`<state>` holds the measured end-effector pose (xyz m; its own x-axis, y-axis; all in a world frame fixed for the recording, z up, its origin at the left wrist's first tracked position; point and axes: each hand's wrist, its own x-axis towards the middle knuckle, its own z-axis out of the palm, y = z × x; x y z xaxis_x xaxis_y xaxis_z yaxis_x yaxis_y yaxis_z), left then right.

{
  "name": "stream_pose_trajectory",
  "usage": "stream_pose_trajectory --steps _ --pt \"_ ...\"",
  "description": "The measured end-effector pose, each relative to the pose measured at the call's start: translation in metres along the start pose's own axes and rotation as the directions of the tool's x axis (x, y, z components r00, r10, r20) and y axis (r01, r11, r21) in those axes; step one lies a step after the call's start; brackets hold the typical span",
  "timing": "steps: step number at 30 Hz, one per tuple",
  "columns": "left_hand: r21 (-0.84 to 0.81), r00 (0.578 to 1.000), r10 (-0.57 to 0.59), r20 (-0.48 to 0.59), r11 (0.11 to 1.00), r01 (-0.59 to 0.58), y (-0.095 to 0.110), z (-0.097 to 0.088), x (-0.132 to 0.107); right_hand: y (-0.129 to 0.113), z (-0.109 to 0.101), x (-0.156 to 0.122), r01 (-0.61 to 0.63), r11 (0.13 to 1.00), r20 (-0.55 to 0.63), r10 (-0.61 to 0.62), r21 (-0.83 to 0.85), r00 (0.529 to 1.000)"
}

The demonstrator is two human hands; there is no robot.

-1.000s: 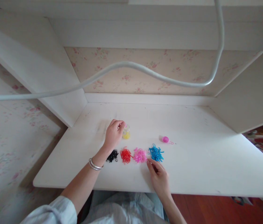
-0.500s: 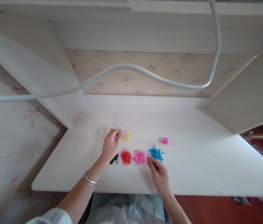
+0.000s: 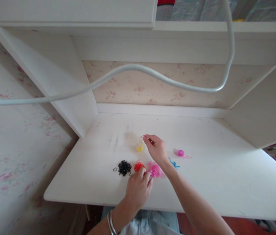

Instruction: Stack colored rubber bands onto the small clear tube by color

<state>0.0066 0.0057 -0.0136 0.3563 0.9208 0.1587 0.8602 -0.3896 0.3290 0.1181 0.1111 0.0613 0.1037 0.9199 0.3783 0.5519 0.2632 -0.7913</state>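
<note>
My right hand (image 3: 155,148) is above the small clear jar of yellow rubber bands (image 3: 139,148), which it partly hides. Its thumb and forefinger pinch a small pink rubber band (image 3: 142,137) at the jar's top. Low in front, my left hand (image 3: 139,185) has its fingers closed at the edge of the pink rubber band pile (image 3: 155,169), with pink strands at the fingertips. The red rubber band pile (image 3: 138,165) lies just beyond its knuckles. To the left is a black rubber band pile (image 3: 124,168). My right forearm covers most of the blue rubber band pile (image 3: 174,163).
A round pink object (image 3: 181,153) with a thin pink loop beside it lies right of my right hand on the white desk (image 3: 213,182). A pale cable (image 3: 133,67) crosses the view in front of the shelf. White side panels bound the desk.
My right hand has moved from between the pink and blue piles up to the jar. My left hand has come back from the jar to the pink pile. The view has shifted slightly.
</note>
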Motion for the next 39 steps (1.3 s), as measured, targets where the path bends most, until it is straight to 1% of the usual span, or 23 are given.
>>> stream_pose_trajectory --steps 4,8,11,13,15,17,20,24,26,28,30,33,36,39 --pt "0.059 0.998 0.053 0.014 0.997 -0.054 0.002 0.003 0.004 0.005 0.008 0.006 0.045 0.995 0.031 -0.043 -0.090 0.999" --pt "0.079 0.995 0.089 0.054 0.993 -0.093 0.001 0.005 0.009 0.009 0.011 0.004 0.054 0.988 0.044 -0.048 -0.146 0.998" --pt "0.098 0.991 0.102 0.086 0.989 -0.110 0.000 0.005 0.011 0.007 0.007 0.002 0.070 0.987 0.040 -0.064 -0.145 0.997" --pt "0.101 0.989 0.101 0.105 0.989 -0.112 0.000 0.005 0.011 0.006 0.001 0.000 0.074 0.989 0.021 -0.072 -0.125 0.997" --pt "0.089 0.989 0.095 0.113 0.990 -0.105 -0.001 0.004 0.012 0.007 -0.007 -0.006 0.046 0.994 -0.015 -0.048 -0.097 0.999" --pt "0.067 0.990 0.083 0.110 0.994 -0.091 -0.002 0.003 0.012 0.013 -0.018 -0.018 -0.015 0.997 -0.048 0.011 -0.074 0.999" --pt "0.026 0.995 0.053 0.086 0.998 -0.055 -0.004 0.000 0.012 0.032 -0.034 -0.049 -0.126 0.988 -0.051 0.122 -0.087 0.991" --pt "-0.023 0.997 0.058 0.045 0.998 -0.057 -0.005 -0.006 0.012 0.064 -0.049 -0.105 -0.234 0.952 0.002 0.240 -0.198 0.971" --pt "-0.021 0.997 0.073 0.035 0.997 -0.072 -0.003 -0.007 0.011 0.074 -0.052 -0.130 -0.256 0.925 0.030 0.275 -0.281 0.961" --pt "0.001 0.995 0.089 0.038 0.996 -0.089 0.001 -0.006 0.010 0.078 -0.052 -0.147 -0.261 0.891 0.059 0.304 -0.372 0.951" --pt "0.032 0.993 0.102 0.053 0.994 -0.104 0.006 -0.004 0.010 0.079 -0.050 -0.157 -0.252 0.856 0.080 0.320 -0.452 0.944" --pt "0.071 0.991 0.108 0.081 0.991 -0.114 0.008 -0.001 0.011 0.078 -0.046 -0.160 -0.223 0.820 0.097 0.319 -0.527 0.943" --pt "0.089 0.990 0.105 0.099 0.989 -0.114 0.007 0.001 0.011 0.079 -0.042 -0.159 -0.203 0.805 0.098 0.307 -0.558 0.947" --pt "0.080 0.992 0.085 0.098 0.992 -0.093 0.004 0.001 0.011 0.081 -0.041 -0.159 -0.209 0.808 0.075 0.298 -0.551 0.952"
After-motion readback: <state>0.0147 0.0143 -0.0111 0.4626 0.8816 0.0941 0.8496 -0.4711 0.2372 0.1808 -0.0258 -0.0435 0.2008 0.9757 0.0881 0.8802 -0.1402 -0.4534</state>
